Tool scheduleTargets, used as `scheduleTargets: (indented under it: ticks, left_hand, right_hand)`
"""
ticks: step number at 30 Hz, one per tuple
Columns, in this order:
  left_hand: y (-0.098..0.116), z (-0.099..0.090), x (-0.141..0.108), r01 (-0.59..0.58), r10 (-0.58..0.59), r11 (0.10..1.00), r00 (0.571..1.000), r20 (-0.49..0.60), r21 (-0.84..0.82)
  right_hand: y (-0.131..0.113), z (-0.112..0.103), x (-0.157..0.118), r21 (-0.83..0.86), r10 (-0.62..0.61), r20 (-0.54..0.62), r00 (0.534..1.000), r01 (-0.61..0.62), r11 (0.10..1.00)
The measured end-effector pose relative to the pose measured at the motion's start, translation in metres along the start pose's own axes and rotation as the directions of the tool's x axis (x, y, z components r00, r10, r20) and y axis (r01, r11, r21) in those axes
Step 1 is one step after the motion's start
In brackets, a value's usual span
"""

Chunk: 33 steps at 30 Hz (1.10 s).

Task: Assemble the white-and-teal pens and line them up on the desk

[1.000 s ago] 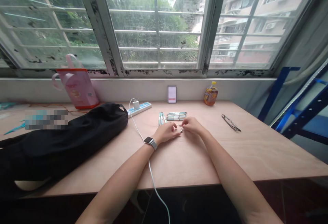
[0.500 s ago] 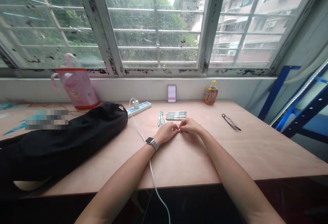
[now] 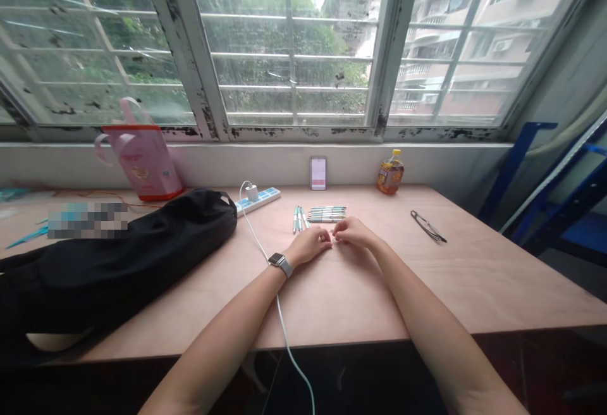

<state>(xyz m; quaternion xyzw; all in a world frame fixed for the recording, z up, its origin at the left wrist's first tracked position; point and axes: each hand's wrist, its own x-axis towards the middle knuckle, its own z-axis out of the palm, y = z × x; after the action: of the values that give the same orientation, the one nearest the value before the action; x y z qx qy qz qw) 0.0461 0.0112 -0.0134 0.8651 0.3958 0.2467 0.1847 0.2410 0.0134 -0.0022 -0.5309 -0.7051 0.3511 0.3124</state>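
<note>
Your left hand (image 3: 307, 245) and right hand (image 3: 353, 232) rest on the plywood tabletop (image 3: 427, 288), with the fingertips drawn in to a narrow pinch and almost no gap between them. Between them sits what looks like a small thin metal piece (image 3: 331, 236) (too small in this view to identify, so you cannot tell whether either hand truly holds it). It probably handles as light and slippery, so take it by its ends with your fingertips, as it could roll on the smooth wood.

A smartwatch (image 3: 279, 264) circles your left wrist, and a white cable (image 3: 277, 320) runs past it to a charger (image 3: 251, 193) in a power strip (image 3: 258, 201). Just beyond your hands lie a crosswise row of pens (image 3: 326, 214) and a few more pens (image 3: 298, 219) pointing toward you. Off to the right is a thin dark wire object (image 3: 428, 226), and to the left a black bag (image 3: 142, 244). Farthest off, a phone (image 3: 318, 173) and a plastic drink bottle (image 3: 390, 174) stand by the wall below the window (image 3: 294, 42).
</note>
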Motion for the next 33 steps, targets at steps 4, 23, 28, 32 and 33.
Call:
scheduleTargets:
  ticks: [4,23,28,32,33]
  left_hand:
    - [-0.003,-0.002,0.002,0.0,-0.004,0.998,0.998,-0.068,-0.057]
    - [-0.007,0.001,0.003,-0.047,0.038,0.995,0.994,-0.106,-0.085]
    - [-0.004,-0.003,0.001,-0.023,0.014,0.994,0.997,-0.081,-0.109]
    - [-0.004,-0.003,0.0,-0.012,0.0,0.989,0.997,-0.078,-0.144]
    - [-0.005,-0.002,0.0,-0.013,0.001,0.988,0.997,-0.08,-0.152]
  right_hand:
    - [0.0,0.001,0.0,0.003,-0.018,-0.008,1.0,0.018,1.0]
    - [-0.009,0.008,-0.001,-0.025,-0.241,-0.151,0.959,0.24,0.97]
    - [-0.01,0.012,-0.002,-0.099,-0.264,-0.162,0.951,0.251,0.963]
    - [-0.009,0.014,-0.002,-0.104,-0.264,-0.146,0.953,0.251,0.962]
    - [-0.009,0.014,-0.002,-0.099,-0.263,-0.142,0.954,0.251,0.963]
